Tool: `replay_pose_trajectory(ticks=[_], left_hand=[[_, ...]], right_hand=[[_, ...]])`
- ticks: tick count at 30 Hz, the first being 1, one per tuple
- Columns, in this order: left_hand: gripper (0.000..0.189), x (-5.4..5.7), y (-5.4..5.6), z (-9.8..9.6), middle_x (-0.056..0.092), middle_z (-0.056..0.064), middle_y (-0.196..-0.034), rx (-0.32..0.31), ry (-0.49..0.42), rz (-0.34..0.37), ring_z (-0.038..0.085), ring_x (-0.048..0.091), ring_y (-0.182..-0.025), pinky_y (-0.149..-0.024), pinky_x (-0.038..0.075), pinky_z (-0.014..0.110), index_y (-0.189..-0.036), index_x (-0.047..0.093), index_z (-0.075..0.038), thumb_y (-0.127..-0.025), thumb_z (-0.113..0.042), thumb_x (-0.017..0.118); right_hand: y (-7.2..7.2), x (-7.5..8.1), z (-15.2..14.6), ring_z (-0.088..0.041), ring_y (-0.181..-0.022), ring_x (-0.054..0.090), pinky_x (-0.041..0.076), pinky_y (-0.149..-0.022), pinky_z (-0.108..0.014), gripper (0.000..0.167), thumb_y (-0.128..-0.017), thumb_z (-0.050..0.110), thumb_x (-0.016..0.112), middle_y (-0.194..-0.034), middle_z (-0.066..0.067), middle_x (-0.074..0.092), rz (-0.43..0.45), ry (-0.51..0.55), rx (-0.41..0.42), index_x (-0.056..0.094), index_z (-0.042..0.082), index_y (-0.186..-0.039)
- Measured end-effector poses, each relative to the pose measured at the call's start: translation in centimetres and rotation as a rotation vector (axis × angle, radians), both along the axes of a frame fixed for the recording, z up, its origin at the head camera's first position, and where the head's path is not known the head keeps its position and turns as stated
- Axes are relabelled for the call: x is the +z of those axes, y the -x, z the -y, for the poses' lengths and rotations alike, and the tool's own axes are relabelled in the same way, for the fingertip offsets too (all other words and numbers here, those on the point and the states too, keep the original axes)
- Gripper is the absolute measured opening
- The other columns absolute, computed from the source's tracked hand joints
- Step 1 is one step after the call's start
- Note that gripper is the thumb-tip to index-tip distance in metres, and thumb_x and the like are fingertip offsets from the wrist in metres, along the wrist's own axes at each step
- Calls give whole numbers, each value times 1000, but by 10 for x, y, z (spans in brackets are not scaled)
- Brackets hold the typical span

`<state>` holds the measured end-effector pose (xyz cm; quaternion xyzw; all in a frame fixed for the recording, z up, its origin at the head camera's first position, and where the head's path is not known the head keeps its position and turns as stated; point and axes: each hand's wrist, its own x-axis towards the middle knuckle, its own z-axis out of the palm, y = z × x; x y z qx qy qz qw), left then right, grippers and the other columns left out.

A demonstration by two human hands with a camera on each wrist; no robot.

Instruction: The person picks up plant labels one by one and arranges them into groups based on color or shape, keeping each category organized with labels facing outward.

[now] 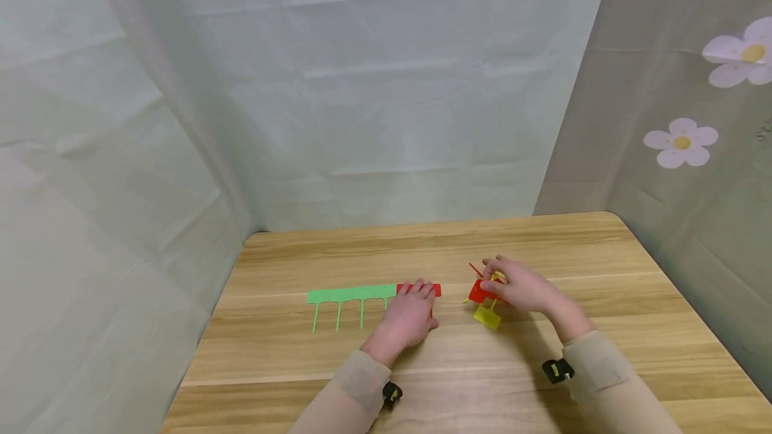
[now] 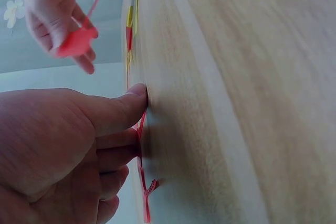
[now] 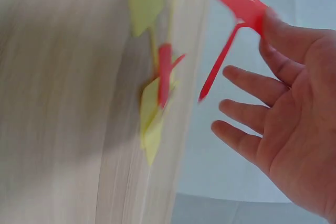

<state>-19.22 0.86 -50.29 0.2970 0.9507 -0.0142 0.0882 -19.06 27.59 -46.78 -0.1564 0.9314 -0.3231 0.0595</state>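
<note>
My right hand [image 1: 521,283] pinches a red plastic tag [image 3: 239,1] by its flat plate between thumb and index finger, the thin stem hanging free. In the right wrist view the tag is clear of the table, beside a small pile of yellow tags [image 3: 147,1] with another red tag [image 3: 165,72] among them. My left hand [image 1: 410,317] rests palm down with extended fingers over red tags [image 1: 437,290], partly covering them. These continue a row of several green tags [image 1: 340,295], plates side by side and stems pointing toward me.
The tags lie on a wood-grain table [image 1: 271,353]. Pale cloth [image 1: 386,99] hangs behind and at the left; cloth with printed flowers [image 1: 681,143] hangs at the right. Both wrists wear bands with small black devices [image 1: 557,370].
</note>
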Motion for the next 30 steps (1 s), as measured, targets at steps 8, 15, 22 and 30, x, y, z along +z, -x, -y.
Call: replay_pose_trajectory(ticks=[8, 15, 22, 30], left_hand=[[68, 2, 0, -1, 47, 5, -167, 13, -10, 7, 24, 34, -158, -130, 26, 43, -159, 53, -9, -103, -43, 71], [68, 2, 0, -4, 47, 3, -166, 28, -15, 11, 24, 35, -158, -130, 26, 43, -158, 54, -9, -102, -43, 72], [67, 3, -2, -9, 46, 4, -167, 40, -5, 36, 24, 33, -159, -130, 26, 43, -159, 52, -9, -104, -42, 70], [68, 4, -6, -11, 45, 5, -168, 42, 4, 39, 24, 33, -159, -130, 25, 43, -160, 51, -10, -104, -41, 70]], right_hand=[[-4, -11, 28, -30, -107, 63, 53, -91, -45, 23, -110, 25, 63, -114, -11, 70, 206, 421, -120, 66, 2, -113], [-7, -28, 48, -39, -120, 67, 56, -105, -49, 35, -112, 25, 59, -118, -11, 68, 374, 703, -245, 59, -6, -128], [-1, -48, 40, -19, -110, 68, 60, -96, -30, 39, -112, 26, 58, -112, -3, 70, 434, 860, -349, 55, -7, -133], [6, -57, 7, -10, -97, 65, 59, -90, -23, 40, -113, 23, 55, -103, 3, 68, 440, 957, -361, 49, -9, -135]])
